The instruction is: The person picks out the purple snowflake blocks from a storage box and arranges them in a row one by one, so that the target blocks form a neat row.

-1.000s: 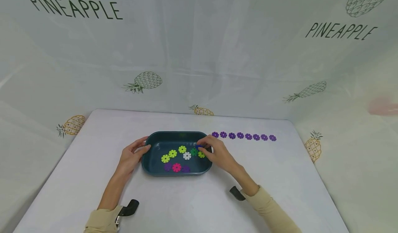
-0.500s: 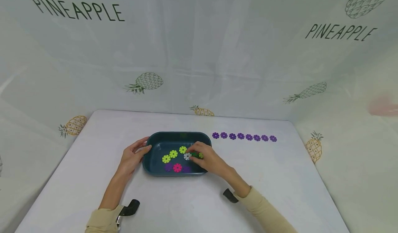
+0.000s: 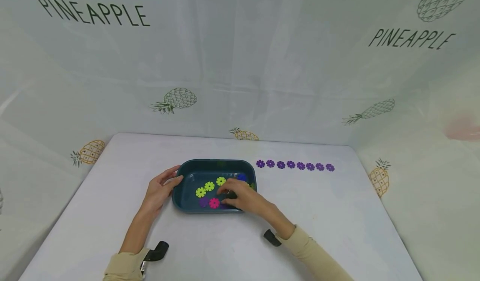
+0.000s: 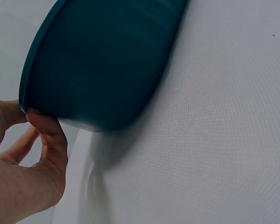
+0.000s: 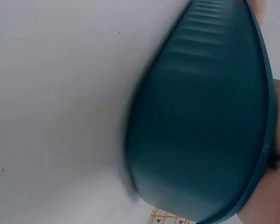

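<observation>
My left hand (image 3: 159, 191) pinches the left end of the dark teal tray (image 3: 177, 201), thumb and fingers on its rim (image 4: 24, 88). Over the tray's right half, my right hand (image 3: 243, 195) reaches down with thumb and index finger apart, close to a pink notched plastic disc (image 3: 214, 203). Left of the pink one lies a purple disc (image 3: 203, 201). Several yellow discs (image 3: 209, 186) sit in the tray's middle, and a blue disc (image 3: 241, 176) near its back right corner. The right hand covers other discs. In the right wrist view, the tray's side wall (image 5: 200, 126) hides the fingertips.
Several purple discs (image 3: 291, 164) form a straight row on the white table (image 3: 318, 206), behind and right of the tray. A pineapple-print sheet (image 3: 240, 64) hangs behind the table. Dark wrist mounts (image 3: 157, 251) stick out from both sleeves.
My right hand has moved from the tray's right end leftward and toward the front, over the white disc and then the pink and purple ones. The blue disc shows again. My left hand stays put.
</observation>
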